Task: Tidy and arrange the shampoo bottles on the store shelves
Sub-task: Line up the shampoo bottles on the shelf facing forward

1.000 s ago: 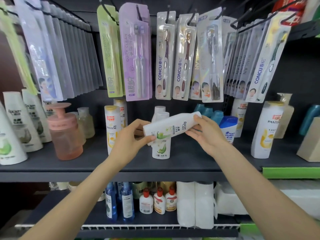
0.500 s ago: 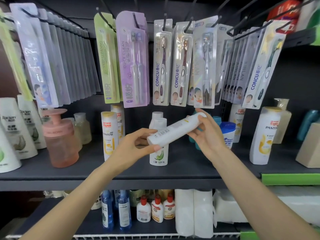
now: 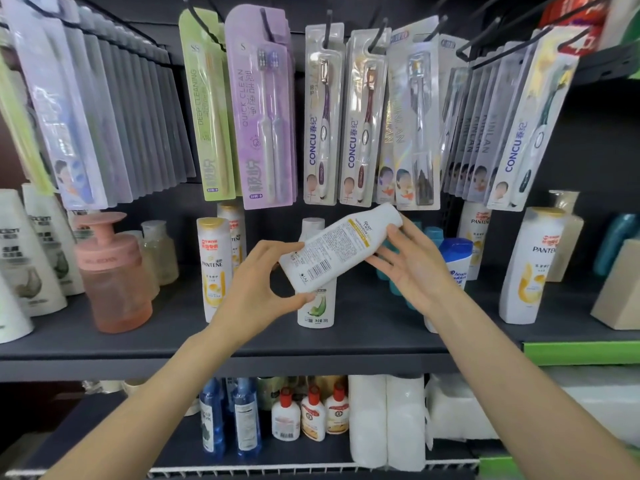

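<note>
A white Rejoice shampoo bottle (image 3: 337, 247) is tilted in the air above the dark shelf (image 3: 242, 344), back label with barcode facing me. My left hand (image 3: 258, 289) grips its lower end between thumb and fingers. My right hand (image 3: 412, 268) touches its upper end with fingers spread. Behind it stands a second white bottle with a green leaf (image 3: 317, 311). White-and-yellow Pantene bottles stand at the left (image 3: 214, 268) and right (image 3: 531, 268). A blue-capped Head & Shoulders bottle (image 3: 456, 258) sits behind my right hand.
Toothbrush packs (image 3: 323, 116) hang on hooks just above the bottle. A pink pump bottle (image 3: 110, 275) and white bottles (image 3: 24, 258) stand at the left. A cardboard box (image 3: 620, 292) is at the right. The lower shelf holds blue bottles (image 3: 235, 417), small red-capped bottles and paper rolls.
The bottle has been turned in my hands so its back label faces me, and its upper end has risen. My right hand's fingers have opened out against it.
</note>
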### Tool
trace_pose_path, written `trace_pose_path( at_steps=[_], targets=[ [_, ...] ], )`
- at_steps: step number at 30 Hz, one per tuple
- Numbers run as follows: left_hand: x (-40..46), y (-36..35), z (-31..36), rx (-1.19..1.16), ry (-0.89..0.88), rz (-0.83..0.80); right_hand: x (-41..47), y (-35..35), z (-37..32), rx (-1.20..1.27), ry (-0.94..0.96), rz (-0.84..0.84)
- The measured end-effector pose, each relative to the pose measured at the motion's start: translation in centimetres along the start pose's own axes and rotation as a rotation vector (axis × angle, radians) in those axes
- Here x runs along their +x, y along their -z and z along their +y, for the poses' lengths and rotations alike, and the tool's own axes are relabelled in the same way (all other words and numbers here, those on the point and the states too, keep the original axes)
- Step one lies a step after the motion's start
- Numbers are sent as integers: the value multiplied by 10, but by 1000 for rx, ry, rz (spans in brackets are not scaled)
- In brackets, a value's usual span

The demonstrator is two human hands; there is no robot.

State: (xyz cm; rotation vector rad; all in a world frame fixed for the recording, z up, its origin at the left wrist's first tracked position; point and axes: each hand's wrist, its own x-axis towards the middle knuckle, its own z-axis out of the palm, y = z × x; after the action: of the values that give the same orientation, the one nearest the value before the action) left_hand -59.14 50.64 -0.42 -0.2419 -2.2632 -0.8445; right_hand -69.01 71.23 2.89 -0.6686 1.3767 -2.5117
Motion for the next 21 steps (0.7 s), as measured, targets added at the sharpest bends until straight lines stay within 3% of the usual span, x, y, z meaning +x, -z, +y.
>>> trace_pose_path(
  at_steps=[4,10,14,18,21],
  targets=[
    [1,1,4,-195,139,-40,-1,0,-2,5,2,11],
    [7,-4,7,-626,329,-153,-4,-3,7,62,-68,-106],
    [6,-10,8,-809,394,-300,-3,-4,8,46,-93,-89],
    [8,-20,8,-779,392,-343,-3,0,1,-90,-36,-54],
    [13,-24,9,-628,265,-301,-5,4,-4,-254,8,71]
  ],
)
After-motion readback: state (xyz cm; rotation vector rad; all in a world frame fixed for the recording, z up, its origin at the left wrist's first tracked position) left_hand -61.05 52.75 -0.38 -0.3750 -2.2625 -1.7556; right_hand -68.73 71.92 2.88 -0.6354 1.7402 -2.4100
